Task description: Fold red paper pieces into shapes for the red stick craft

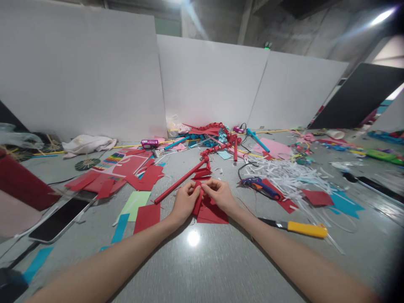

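Both hands meet at the middle of the table over a folded strip of red paper [197, 202]. My left hand [184, 200] pinches it from the left, thumb and fingertips together. From the right, my right hand [222, 194] grips the same paper, its fingers curled in close to the left thumb. Under the hands lies a flat red paper piece [212, 213]. Just beyond the fingertips are more folded red strips [202, 171], and a red paper chain [217, 147] runs away from them. A rolled red paper tube [179, 183] slants down to the left of the hands.
At right lie a yellow-handled knife [306, 229], a blue glue gun [260, 186] and shredded white paper [271, 170]. At left are a phone [63, 219], red sheets [126, 166] and a white cloth [89, 145]. White panels [211, 80] stand behind.
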The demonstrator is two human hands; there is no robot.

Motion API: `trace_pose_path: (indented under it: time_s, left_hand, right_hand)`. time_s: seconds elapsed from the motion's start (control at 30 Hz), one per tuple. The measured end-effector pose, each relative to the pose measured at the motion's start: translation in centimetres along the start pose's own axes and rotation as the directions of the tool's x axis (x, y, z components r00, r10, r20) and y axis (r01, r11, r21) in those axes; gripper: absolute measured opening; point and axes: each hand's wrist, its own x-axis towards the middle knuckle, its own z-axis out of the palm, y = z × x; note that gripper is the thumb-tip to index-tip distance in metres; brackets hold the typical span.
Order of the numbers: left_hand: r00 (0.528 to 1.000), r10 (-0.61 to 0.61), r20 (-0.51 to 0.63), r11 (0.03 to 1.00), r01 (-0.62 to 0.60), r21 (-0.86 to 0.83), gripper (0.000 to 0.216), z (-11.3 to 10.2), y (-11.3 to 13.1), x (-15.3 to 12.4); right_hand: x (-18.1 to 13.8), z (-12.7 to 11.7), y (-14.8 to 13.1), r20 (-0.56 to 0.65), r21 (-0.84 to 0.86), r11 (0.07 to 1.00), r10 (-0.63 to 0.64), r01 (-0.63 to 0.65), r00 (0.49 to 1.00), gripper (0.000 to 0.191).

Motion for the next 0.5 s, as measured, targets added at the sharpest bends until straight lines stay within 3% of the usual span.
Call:
trace_pose_path:
  time_s: [0.5]
  left_hand:
    - [0.999,0.015,0.045,1.0,-0.015,0.0,0.032,0.1,-0.54,0.01]
  right_hand:
    - [-0.14,0.22,-0.52,-0.018,-0.006,0.999,-0.044,0.044,0.999,0.037]
